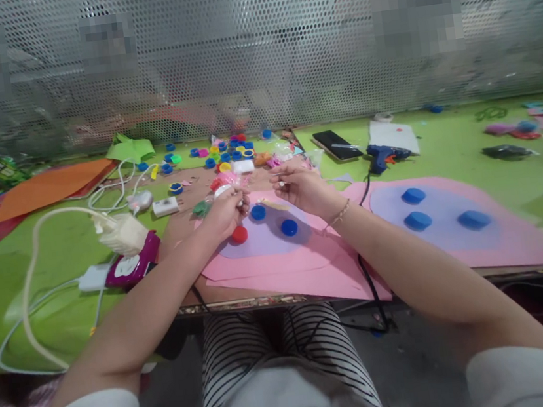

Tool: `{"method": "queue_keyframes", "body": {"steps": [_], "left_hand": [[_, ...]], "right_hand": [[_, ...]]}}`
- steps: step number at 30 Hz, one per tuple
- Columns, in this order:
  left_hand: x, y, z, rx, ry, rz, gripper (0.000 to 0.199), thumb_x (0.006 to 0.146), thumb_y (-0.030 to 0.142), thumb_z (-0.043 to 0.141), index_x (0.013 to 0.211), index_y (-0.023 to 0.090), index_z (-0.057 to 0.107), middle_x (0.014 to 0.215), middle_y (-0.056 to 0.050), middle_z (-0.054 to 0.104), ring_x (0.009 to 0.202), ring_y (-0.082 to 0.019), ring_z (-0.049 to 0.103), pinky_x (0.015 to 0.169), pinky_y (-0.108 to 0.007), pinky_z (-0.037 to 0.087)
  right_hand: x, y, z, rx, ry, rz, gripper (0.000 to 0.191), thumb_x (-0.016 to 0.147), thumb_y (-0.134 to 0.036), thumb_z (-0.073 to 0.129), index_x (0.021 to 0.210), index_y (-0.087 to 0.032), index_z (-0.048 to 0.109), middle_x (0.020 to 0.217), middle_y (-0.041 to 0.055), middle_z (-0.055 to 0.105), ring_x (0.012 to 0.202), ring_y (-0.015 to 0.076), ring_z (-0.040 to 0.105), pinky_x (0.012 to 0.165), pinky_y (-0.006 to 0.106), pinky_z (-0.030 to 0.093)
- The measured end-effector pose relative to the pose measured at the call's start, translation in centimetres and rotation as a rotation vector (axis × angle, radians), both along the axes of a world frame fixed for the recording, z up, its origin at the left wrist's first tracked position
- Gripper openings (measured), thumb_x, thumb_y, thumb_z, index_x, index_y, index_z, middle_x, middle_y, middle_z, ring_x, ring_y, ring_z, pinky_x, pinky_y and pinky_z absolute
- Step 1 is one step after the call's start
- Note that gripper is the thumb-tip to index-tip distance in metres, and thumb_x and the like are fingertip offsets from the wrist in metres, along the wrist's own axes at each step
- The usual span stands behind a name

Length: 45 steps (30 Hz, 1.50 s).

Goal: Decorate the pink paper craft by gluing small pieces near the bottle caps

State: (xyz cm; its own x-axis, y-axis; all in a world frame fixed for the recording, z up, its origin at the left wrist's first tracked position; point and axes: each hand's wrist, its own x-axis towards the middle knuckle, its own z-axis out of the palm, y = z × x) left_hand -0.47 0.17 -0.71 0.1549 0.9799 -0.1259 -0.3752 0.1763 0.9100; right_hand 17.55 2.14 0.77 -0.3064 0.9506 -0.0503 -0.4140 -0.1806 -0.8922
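in the head view, the two hands are up over the near part of the table, with a gap between them. the left hand [228, 214] has its fingers bent in close, and so does the right hand [302, 190]. there may be a tiny white bit at the fingertips of each, but it is too small and blurry, so i cannot tell if they are holding anything.

under and between the hands is a purple sheet [257, 246] on top of pink paper [331, 282]. on the purple sheet sit a red cap [239, 234], a blue cap [289, 228] and one more blue cap [258, 213]. a pale yellow strip [276, 205] lies between the hands, near that last cap.

to the right is a second pink and purple sheet [518, 242] with three blue caps [418, 220] on it. a blue glue gun [384, 155] lies behind it.

i think the step now is small pinching work with the fingertips, done just above the paper. the next move seems to need soft, steady fingers and care not to bump the caps.
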Motion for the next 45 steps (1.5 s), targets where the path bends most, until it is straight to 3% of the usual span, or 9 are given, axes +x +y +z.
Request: {"method": "queue_keyframes", "body": {"steps": [3,6,9,14,17,21,27,36,45], "left_hand": [[0.1,0.0,0.0,-0.008,0.005,0.001,0.012,0.078,0.005,0.046,0.071,0.014,0.048,0.056,0.003,0.049,0.046,-0.005,0.045,0.047,-0.015,0.036],[0.2,0.0,0.1,-0.014,0.012,0.01,0.012,0.078,0.005,0.045,0.071,0.014,0.048,0.056,0.003,0.049,0.045,-0.004,0.045,0.046,-0.015,0.035],[0.2,-0.1,0.3,-0.021,0.028,0.012,0.013,0.08,0.006,0.044,0.071,0.014,0.049,0.054,0.003,0.048,0.044,-0.004,0.045,0.045,-0.015,0.035],[0.3,-0.3,0.7,-0.023,0.031,0.018,0.015,0.081,0.005,0.042,0.071,0.014,0.048,0.054,0.003,0.049,0.043,-0.004,0.044,0.045,-0.015,0.035],[0.3,-0.4,0.8,-0.035,0.043,0.027,0.016,0.081,0.005,0.041,0.07,0.014,0.047,0.053,0.004,0.047,0.042,-0.004,0.043,0.044,-0.015,0.035],[0.5,-0.4,0.9,-0.027,0.039,0.033,0.015,0.08,0.005,0.043,0.068,0.014,0.046,0.052,0.004,0.048,0.042,-0.004,0.043,0.044,-0.015,0.034],[0.5,-0.6,1.3,-0.057,0.037,0.043,0.02,0.079,0.01,0.05,0.061,0.015,0.042,0.053,0.003,0.049,0.043,-0.004,0.044,0.045,-0.016,0.034],[0.0,0.3,-0.3,0.182,0.157,0.057,0.017,0.072,0.02,0.065,0.065,0.014,0.051,0.052,0.004,0.047,0.045,-0.003,0.041,0.045,-0.016,0.03],[0.2,-0.2,-0.2,0.226,0.199,-0.039,0.025,0.067,0.031,0.071,0.068,0.016,0.051,0.046,0.007,0.041,0.042,-0.004,0.038,0.041,-0.018,0.027]], "right_hand": [[0.1,0.2,0.2,-0.088,0.007,-0.035,0.023,0.074,0.0,0.042,0.083,-0.016,0.056,0.066,-0.0017,0.057,0.051,0.0042,0.049,0.053,0.016,0.045],[0.2,0.4,0.0,-0.053,-0.184,-0.037,0.014,0.076,-0.008,0.044,0.078,-0.016,0.054,0.061,-0.0036,0.051,0.044,0.0047,0.041,0.041,0.016,0.033],[0.4,0.5,-0.3,0.247,-0.64,-0.061,0.011,0.075,-0.011,0.047,0.074,-0.016,0.057,0.063,-0.0014,0.054,0.046,0.0068,0.04,0.043,0.02,0.03],[1.2,0.2,-0.5,0.885,-1.427,-0.08,0.022,0.077,-0.033,0.057,0.086,-0.014,0.065,0.085,0.0088,0.064,0.077,0.0176,0.056,0.07,0.028,0.04],[1.3,-0.3,-0.5,0.895,-1.648,-0.016,0.038,0.079,-0.048,0.052,0.093,-0.015,0.065,0.09,0.0108,0.064,0.077,0.0193,0.058,0.068,0.028,0.04],[0.8,-0.8,-0.7,0.898,-1.805,0.034,0.034,0.081,-0.045,0.048,0.085,-0.017,0.067,0.088,0.0104,0.065,0.075,0.0211,0.059,0.06,0.028,0.036],[0.6,-0.7,-1.2,0.886,-1.757,-0.007,0.028,0.081,-0.037,0.049,0.077,-0.015,0.067,0.082,0.0134,0.065,0.072,0.021,0.058,0.059,0.029,0.035],[0.2,-0.4,-0.2,0.808,-1.192,-0.212,0.013,0.076,-0.027,0.058,0.068,-0.017,0.06,0.071,0.0044,0.064,0.065,0.0147,0.054,0.06,0.027,0.038],[-1.3,-1.7,0.2,0.7,-0.86,-0.034,0.016,0.074,-0.028,0.06,0.063,-0.016,0.057,0.066,0.0007,0.057,0.062,0.0105,0.049,0.058,0.025,0.038]]}}
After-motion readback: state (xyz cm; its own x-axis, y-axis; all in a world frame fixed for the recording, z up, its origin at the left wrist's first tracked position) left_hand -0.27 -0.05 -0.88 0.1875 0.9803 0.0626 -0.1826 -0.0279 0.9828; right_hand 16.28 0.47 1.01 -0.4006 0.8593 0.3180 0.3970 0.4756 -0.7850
